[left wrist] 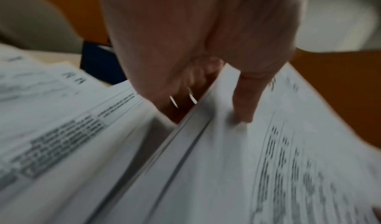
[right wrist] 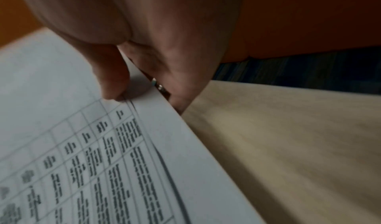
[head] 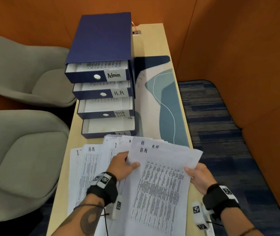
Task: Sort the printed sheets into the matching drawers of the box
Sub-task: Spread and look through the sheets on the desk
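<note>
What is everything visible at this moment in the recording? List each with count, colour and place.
Drawer box: one, dark blue, far end of table; four drawers pulled open.
Held sheets: several, white, top one marked H.R, between both hands.
Loose sheets: several, white, table's near left.
Table: one, pale wood.
Mat: one, white and blue, right of box.
Chairs: two, grey, left.
Left hand: pinches held sheets' left edge.
Right hand: pinches their right edge.

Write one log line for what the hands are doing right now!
left hand: pinches H.R sheets | right hand: pinches same sheets | H.R drawer: open | stage: sheets not filed
</note>
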A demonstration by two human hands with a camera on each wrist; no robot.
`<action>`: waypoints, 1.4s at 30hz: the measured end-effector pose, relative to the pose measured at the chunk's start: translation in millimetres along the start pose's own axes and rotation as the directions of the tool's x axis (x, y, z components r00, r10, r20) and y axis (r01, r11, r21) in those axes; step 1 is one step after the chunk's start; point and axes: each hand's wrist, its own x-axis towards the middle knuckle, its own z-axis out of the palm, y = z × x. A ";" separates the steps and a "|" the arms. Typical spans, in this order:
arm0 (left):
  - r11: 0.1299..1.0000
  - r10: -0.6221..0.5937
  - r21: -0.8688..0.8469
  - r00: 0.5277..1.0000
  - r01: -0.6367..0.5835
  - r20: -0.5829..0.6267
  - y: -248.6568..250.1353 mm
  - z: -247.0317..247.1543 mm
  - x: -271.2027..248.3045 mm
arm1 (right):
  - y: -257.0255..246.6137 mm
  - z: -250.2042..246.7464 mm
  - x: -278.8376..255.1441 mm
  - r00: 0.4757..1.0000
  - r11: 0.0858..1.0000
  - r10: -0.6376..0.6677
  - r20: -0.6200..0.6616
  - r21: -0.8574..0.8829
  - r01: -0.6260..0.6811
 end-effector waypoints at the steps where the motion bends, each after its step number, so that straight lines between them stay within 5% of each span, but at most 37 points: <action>1: 0.999 -0.001 -0.045 1.000 0.002 0.028 -0.1 -1.1 -0.1 | -2.0 0.8 -0.9 1.000 0.999 -0.014 0.006 0.029 0.014; 7: 0.883 -0.102 -0.470 0.982 0.016 -0.159 1.2 3.9 -10.6 | -6.3 11.0 3.4 0.953 0.962 -0.230 -0.199 -0.198 0.191; 14: 0.933 -0.086 -0.360 0.968 -0.005 -0.238 -10.1 -6.9 -16.6 | -2.4 -7.5 14.5 0.966 0.978 -0.169 -0.198 -0.156 0.139; 20: 0.804 -0.179 -0.594 0.945 -0.020 -0.275 -19.1 -10.3 -20.3 | -1.9 -33.8 11.5 0.996 0.996 -0.011 -0.088 0.086 0.019; 24: 0.934 -0.128 -0.358 0.928 -0.006 -0.350 -17.5 -6.0 -15.9 | 0.6 -37.4 7.6 1.000 0.981 0.005 -0.002 0.195 -0.004; 27: 0.993 0.109 0.094 0.898 -0.076 -0.426 -13.5 -1.0 -21.4 | -1.0 -34.3 6.1 1.000 0.978 -0.003 0.006 0.209 0.002; 29: 0.954 0.248 0.248 0.909 -0.168 -0.336 -9.0 3.9 -26.8 | -2.4 -32.6 6.7 1.000 0.981 -0.013 0.004 0.193 0.012; 31: 0.985 0.171 0.010 0.981 -0.171 -0.091 2.0 12.0 -29.3 | -3.8 -30.9 5.9 1.000 0.985 -0.016 0.014 0.173 0.013; 33: 0.974 0.066 -0.220 0.995 -0.049 0.071 5.1 22.5 -24.6 | -3.6 -28.1 4.2 0.999 0.987 -0.007 0.031 0.161 0.002; 42: 0.924 -0.042 -0.381 0.999 0.028 -0.028 3.0 31.2 -20.9 | 7.1 -17.4 3.5 0.999 0.998 -0.023 -0.040 0.063 0.026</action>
